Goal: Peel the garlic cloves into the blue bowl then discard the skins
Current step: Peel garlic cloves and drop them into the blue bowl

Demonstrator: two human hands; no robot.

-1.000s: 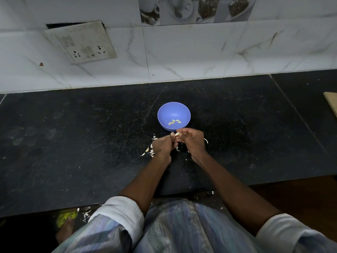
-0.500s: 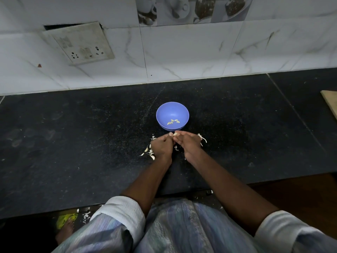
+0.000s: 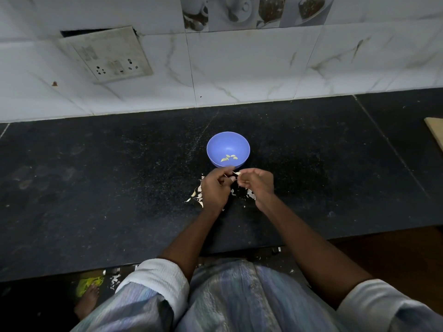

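Garlic clove (image 3: 237,173), small and pale, sits pinched between my left hand (image 3: 215,188) and right hand (image 3: 257,183), fingers curled on it, just before the round, smooth blue bowl (image 3: 215,149) holding four peeled cloves (image 3: 229,157). Papery skins (image 3: 197,197) litter the speckled black stone surface (image 3: 96,188).

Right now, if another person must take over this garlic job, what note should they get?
Left hand: fingers curled, pinching one end of a garlic clove.
Right hand: fingers curled, pinching the other end.
Both hands are just in front of the blue bowl, above the counter.
Done: a few peeled cloves lie in the bowl.
Left: finish this clove, drop it in the bowl, then clear the skins scattered under the hands.
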